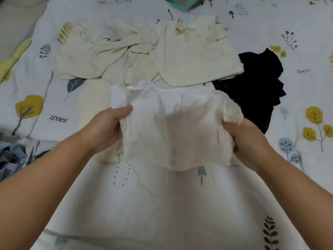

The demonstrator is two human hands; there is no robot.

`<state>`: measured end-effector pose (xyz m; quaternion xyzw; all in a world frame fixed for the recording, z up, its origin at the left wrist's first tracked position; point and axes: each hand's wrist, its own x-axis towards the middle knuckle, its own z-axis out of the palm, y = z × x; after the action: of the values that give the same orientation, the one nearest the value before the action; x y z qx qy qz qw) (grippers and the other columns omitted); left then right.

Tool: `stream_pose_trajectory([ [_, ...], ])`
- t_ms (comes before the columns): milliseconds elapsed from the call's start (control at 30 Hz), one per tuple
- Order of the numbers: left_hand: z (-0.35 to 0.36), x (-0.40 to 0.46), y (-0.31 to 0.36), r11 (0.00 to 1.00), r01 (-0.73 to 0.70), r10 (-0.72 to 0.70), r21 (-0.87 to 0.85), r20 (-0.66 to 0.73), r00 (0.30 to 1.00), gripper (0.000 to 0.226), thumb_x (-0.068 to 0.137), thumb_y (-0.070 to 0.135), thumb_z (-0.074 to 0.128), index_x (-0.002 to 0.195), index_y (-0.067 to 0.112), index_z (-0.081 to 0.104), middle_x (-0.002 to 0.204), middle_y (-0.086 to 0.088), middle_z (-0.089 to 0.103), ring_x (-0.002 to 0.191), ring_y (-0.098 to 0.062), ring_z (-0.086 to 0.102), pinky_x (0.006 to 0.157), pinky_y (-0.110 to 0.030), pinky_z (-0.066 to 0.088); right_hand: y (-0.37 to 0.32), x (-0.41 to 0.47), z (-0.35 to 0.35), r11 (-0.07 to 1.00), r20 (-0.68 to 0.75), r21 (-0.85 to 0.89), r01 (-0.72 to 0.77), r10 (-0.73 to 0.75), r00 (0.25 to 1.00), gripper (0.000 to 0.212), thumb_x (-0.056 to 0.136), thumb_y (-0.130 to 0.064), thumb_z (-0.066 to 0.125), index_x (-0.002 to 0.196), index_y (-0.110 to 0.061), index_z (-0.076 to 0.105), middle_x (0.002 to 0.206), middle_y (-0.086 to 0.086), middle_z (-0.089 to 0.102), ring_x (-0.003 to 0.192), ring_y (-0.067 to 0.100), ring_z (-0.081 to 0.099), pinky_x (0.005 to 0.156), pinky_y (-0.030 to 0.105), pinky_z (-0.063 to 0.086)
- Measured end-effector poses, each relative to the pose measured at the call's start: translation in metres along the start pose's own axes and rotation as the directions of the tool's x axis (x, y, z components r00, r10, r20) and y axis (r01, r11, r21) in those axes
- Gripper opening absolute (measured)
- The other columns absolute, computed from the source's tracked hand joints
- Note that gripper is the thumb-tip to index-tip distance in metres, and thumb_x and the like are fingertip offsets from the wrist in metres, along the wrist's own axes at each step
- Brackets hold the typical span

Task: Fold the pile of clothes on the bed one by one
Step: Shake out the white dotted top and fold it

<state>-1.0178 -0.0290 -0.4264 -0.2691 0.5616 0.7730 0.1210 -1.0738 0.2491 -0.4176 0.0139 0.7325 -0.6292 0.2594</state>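
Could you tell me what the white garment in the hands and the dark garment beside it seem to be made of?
The white garment, gripped by the left hand and right hand, looks like thin eyelet knit, probably cotton: rows of tiny holes, matte, limp. The dark garment looks like soft matte jersey, folds without shine; its weave is too dark to tell.

**Bare Forearms, No Sleeves in View**

Both forearms are bare from the frame's lower edge to the wrists. The left hand (106, 129) and right hand (250, 141) wear no gloves, rings, watch or bracelets visible from this angle.
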Motion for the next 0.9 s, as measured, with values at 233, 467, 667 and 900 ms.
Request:
stream_pose_trajectory([
  [233, 0.007, 0.059, 0.045, 0.982, -0.005, 0.004, -0.188, -0.009, 1.0, 0.03, 0.096, 0.018, 0.037, 0.115, 0.011, 0.058, 0.111, -0.004, 0.069, 0.101, -0.02, 0.067, 0.078, -0.035, 0.055, -0.025, 0.082, -0.013, 0.923, -0.061, 0.367, -0.115, 0.147, 0.987, 0.021, 0.096, -0.015, 0.049, 0.111, -0.01, 0.063, 0.102, 0.008, 0.072, 0.092, 0.022, 0.07, 0.072, 0.038, 0.058],
  [467, -0.004, 0.097, 0.008, 0.931, 0.108, 0.051, 0.349, -0.417, 0.908, 0.043, 0.095, 0.042, 0.045, 0.121, 0.008, 0.05, 0.106, -0.001, 0.055, 0.094, -0.019, 0.055, 0.079, -0.027, 0.042, 0.027, 0.119, -0.01, 0.949, -0.438, -0.06, -0.309, 0.253, 0.863, 0.02, 0.09, -0.035, 0.053, 0.094, -0.016, 0.048, 0.091, 0.006, 0.056, 0.081, 0.028, 0.06, 0.071, 0.04, 0.052],
  [667, 0.001, 0.078, -0.046, 0.634, 0.268, 0.212, 0.725, -0.497, 0.842, 0.048, 0.089, 0.041, 0.054, 0.121, 0.008, 0.038, 0.102, -0.003, 0.049, 0.098, -0.03, 0.053, 0.077, -0.032, 0.04, 0.052, 0.089, 0.008, 0.806, -0.459, -0.482, -0.343, 0.1, 0.883, 0.063, 0.086, -0.033, 0.061, 0.134, -0.007, 0.028, 0.116, 0.009, 0.049, 0.103, 0.029, 0.053, 0.08, 0.037, 0.044],
  [900, 0.014, 0.063, -0.059, 0.712, 0.192, 0.16, 0.675, -0.423, 0.892, 0.024, 0.091, 0.021, 0.053, 0.101, 0.006, 0.038, 0.078, -0.001, 0.046, 0.077, -0.025, 0.049, 0.06, -0.031, 0.036, 0.056, 0.075, 0.015, 0.873, -0.405, -0.38, -0.306, 0.14, 0.903, 0.032, 0.092, -0.023, 0.054, 0.115, -0.002, 0.048, 0.097, 0.006, 0.055, 0.087, 0.023, 0.054, 0.074, 0.031, 0.042],
])
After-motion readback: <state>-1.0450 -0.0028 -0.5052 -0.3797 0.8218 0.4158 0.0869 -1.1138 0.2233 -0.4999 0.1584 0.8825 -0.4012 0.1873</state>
